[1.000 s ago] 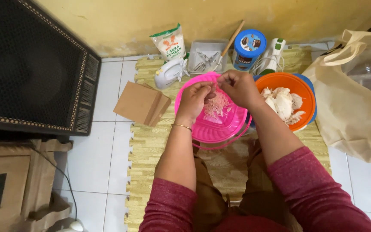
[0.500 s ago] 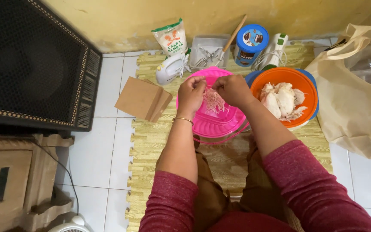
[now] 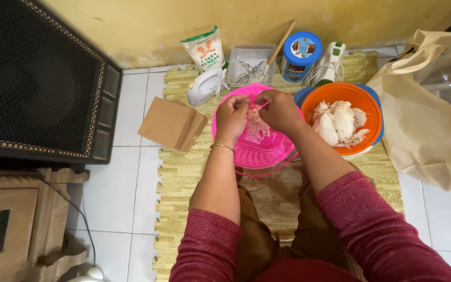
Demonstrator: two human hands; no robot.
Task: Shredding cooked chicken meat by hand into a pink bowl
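Note:
My left hand (image 3: 232, 116) and my right hand (image 3: 279, 110) are together above a pink bowl (image 3: 267, 154) on the mat. Both pinch a piece of pale cooked chicken (image 3: 257, 107) between the fingertips, and thin shreds (image 3: 257, 128) lie in the bowl under them. To the right stands an orange bowl (image 3: 364, 102) holding several whole chunks of cooked chicken (image 3: 337, 122). My left wrist wears a thin gold bangle.
A yellow-green foam mat (image 3: 184, 172) covers the tiled floor. Behind the bowls are a white hand mixer (image 3: 204, 86), a flour bag (image 3: 204, 49), a clear tray with beaters (image 3: 250, 65), a blue tin (image 3: 302, 55). Brown cardboard (image 3: 170, 122) lies left, a beige bag (image 3: 424, 120) right, a black speaker (image 3: 37, 83) far left.
Both hands have stayed over the pink bowl, fingers working the chicken piece. The view has tilted a little.

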